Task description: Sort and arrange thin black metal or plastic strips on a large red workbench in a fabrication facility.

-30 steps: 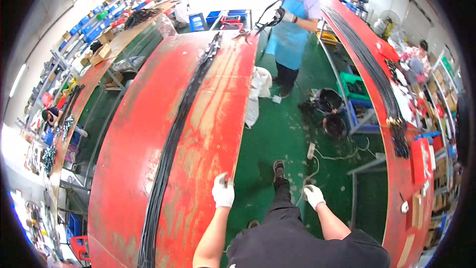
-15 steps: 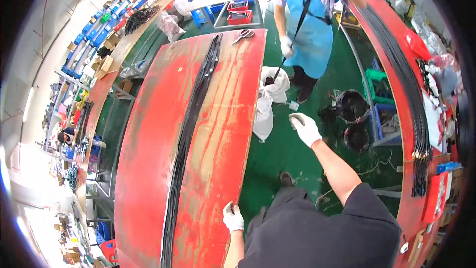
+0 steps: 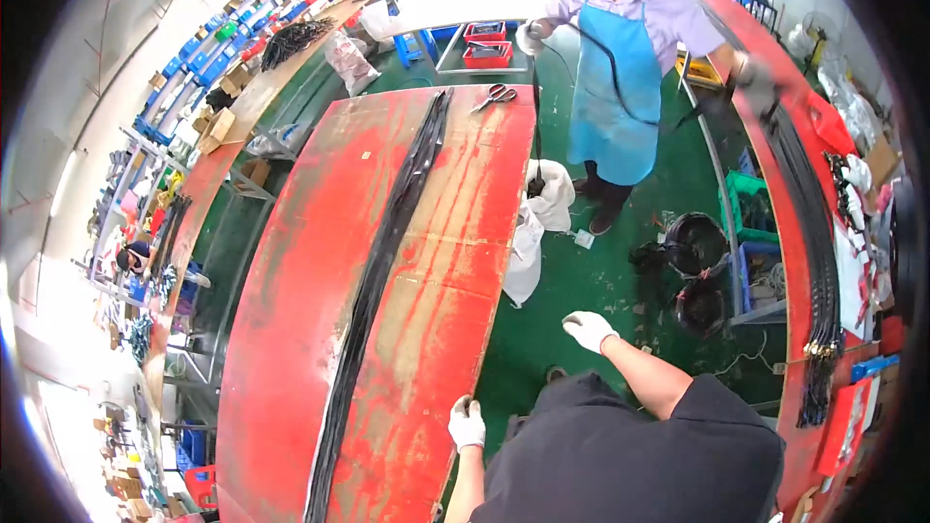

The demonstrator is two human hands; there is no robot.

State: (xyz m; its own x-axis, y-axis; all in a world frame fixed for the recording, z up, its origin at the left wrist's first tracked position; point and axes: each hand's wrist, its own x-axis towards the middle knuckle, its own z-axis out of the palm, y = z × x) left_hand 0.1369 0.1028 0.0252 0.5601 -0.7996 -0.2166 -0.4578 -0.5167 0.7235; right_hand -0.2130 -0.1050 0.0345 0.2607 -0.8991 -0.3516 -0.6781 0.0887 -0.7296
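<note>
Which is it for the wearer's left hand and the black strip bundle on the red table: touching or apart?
Apart. The head view shows a stretch of worn red tabletop between the left hand and the black strip bundle.

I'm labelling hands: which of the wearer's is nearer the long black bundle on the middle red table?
Left. The left hand is at the right edge of the red table, right of the black bundle; the right hand is farther right, over the green floor.

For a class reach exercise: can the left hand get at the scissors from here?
Probably not: the left hand is at the near right side of the table, the scissors by its far end. Distance, not any object between, seems the obstacle.
</note>
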